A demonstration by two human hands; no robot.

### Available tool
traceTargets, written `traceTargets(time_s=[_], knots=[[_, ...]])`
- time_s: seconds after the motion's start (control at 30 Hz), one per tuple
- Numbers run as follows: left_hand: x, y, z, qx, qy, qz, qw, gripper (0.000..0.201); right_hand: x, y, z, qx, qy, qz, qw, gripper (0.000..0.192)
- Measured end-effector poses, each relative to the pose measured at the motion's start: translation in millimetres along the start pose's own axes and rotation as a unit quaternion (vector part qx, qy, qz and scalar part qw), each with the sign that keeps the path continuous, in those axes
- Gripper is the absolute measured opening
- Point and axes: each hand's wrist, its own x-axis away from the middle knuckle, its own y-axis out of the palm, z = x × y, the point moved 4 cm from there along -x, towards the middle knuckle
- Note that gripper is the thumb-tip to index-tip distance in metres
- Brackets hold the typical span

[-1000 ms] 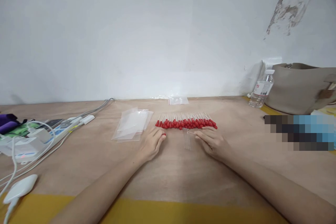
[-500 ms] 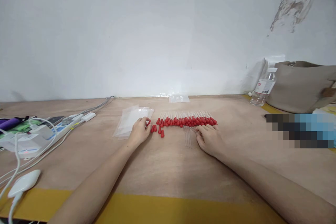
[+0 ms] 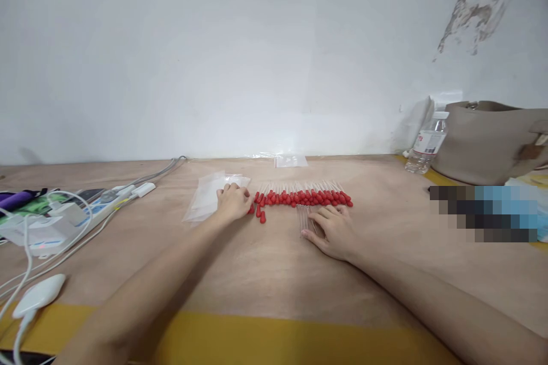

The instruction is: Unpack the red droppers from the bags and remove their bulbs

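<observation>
My left hand (image 3: 233, 203) is bent down at the left end of the red pieces, its fingers closed at a small red rubber bulb (image 3: 251, 210) that is partly hidden. Two more loose red bulbs (image 3: 262, 218) lie just right of it. My right hand (image 3: 336, 232) rests with thumb and fingers apart beside several thin clear glass tubes (image 3: 302, 218), its fingertips touching the rightmost ones. Beyond both hands stretches a row of droppers (image 3: 308, 197), red bulbs toward me and pale tubes pointing at the wall.
Clear plastic bags (image 3: 204, 197) lie left of my left hand. A power strip (image 3: 92, 214) with chargers and white cables occupies the left side. At the back right stand a water bottle (image 3: 428, 142) and a grey bag (image 3: 483, 145). A small clear packet (image 3: 291, 161) lies by the wall.
My left hand has moved slightly right and come down over the loose bulbs. My right hand has opened from a pinch on the glass tubes, its thumb now lower and toward me.
</observation>
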Motion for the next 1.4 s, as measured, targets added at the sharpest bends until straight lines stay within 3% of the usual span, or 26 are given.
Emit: traceTargets(time_s=[0.23, 0.4, 0.5, 0.6, 0.7, 0.8, 0.9, 1.07, 1.4], knots=[[-47, 20.1, 8, -0.014, -0.087, -0.084, 0.993, 0.031, 1, 2, 3, -0.018, 0.006, -0.015, 1.0, 0.037], [-46, 7.0, 14, -0.007, -0.078, -0.056, 0.995, 0.023, 1, 4, 9, -0.052, 0.029, -0.016, 0.998, 0.033], [-24, -8.9, 20, 0.001, -0.032, 0.002, 1.0, 0.026, 1, 3, 13, -0.084, 0.044, 0.013, 0.995, 0.034], [10, -11.1, 33, 0.019, 0.078, 0.042, 0.996, 0.021, 0, -2, 17, -0.1, 0.056, 0.09, 0.989, 0.047], [47, -5.4, 52, 0.045, 0.268, 0.117, 0.955, 0.018, -1, -8, 15, -0.077, 0.023, 0.134, 0.988, 0.06], [68, 3.8, 64, 0.066, 0.351, 0.154, 0.921, 0.018, -3, -10, 8, -0.045, -0.063, 0.101, 0.992, 0.053], [72, 7.6, 68, 0.113, 0.377, 0.188, 0.9, 0.016, -4, -8, 4, -0.032, -0.125, 0.065, 0.99, 0.037], [74, 8.1, 68, 0.153, 0.396, 0.215, 0.879, 0.012, -5, 4, 1, -0.057, -0.142, 0.067, 0.986, 0.029], [74, 11.1, 78, 0.14, 0.426, 0.161, 0.879, 0.023, -3, 16, -8, -0.09, -0.165, 0.089, 0.978, 0.024]])
